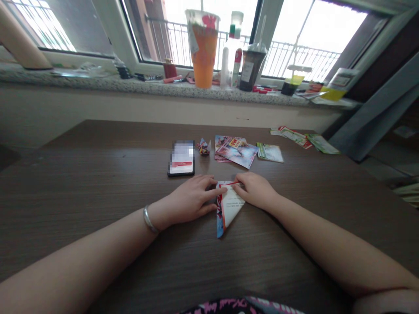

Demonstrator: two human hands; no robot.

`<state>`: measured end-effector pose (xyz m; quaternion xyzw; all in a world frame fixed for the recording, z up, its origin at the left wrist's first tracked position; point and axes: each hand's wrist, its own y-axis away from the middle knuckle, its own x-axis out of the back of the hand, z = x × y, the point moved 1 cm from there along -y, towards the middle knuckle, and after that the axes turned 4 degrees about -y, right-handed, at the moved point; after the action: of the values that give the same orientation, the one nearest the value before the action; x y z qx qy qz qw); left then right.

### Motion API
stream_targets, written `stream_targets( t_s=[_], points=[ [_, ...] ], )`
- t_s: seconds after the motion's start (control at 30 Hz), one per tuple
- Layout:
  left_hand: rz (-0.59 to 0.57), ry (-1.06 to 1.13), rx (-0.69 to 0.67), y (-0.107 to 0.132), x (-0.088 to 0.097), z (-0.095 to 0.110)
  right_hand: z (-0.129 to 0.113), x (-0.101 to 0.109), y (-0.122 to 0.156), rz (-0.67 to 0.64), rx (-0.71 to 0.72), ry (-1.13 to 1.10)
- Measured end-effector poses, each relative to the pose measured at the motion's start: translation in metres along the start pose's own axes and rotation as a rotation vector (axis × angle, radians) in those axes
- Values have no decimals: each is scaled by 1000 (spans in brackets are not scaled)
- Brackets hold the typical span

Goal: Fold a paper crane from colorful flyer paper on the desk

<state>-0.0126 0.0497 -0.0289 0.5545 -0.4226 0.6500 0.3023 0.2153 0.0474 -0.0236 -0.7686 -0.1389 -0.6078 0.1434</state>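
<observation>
A sheet of printed paper [233, 203] folded into a rough triangle lies on the table, its white lettered side facing up. A blue and red printed strip runs along its left side down to a point. My left hand [193, 198], with a silver bangle at the wrist, rests flat with fingers apart; its index fingertip touches the paper's upper left part. My right hand [255, 189] is curled at the upper right corner, thumb and fingers closed on the paper's edge. The fingertips there are partly hidden.
Beyond my hands on the brown table [98, 183] lie a phone [182, 158], a small folded paper figure [204, 147], colourful printed sheets [237, 151] and a green-white packet [270, 152]. More packets [296, 136] lie far right. A large orange drink cup [203, 54] stands on the cluttered windowsill.
</observation>
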Motion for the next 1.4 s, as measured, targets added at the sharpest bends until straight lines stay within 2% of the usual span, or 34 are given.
stream_targets(
  t_s=[0.2, 0.43, 0.53, 0.63, 0.7, 0.8, 1.1, 1.2, 1.4],
  points=[
    [-8, -9, 30, -2, -1, 4, -5, 0, -1, 10, -32, 79],
    [6, 2, 35, -3, -1, 4, -8, -2, -3, -17, 3, 167],
    [9, -3, 43, -3, -1, 5, -7, -4, -4, -4, 0, 141],
    [8, -16, 57, -3, 0, 6, -2, -5, -3, 60, -12, 20],
    [11, -22, 64, -3, 0, 7, 1, -5, -2, 104, 26, -69],
    [11, -22, 74, -2, 2, 8, 4, -4, 0, 129, 163, -141],
    [39, 88, 231, -4, 3, 1, 2, -3, 7, 66, 447, -164],
    [72, 95, 330, -4, 1, -2, -3, -3, 9, 51, 487, -143],
    [108, 118, 457, -2, -1, -1, -13, -2, 11, 58, 478, -57]
  ],
)
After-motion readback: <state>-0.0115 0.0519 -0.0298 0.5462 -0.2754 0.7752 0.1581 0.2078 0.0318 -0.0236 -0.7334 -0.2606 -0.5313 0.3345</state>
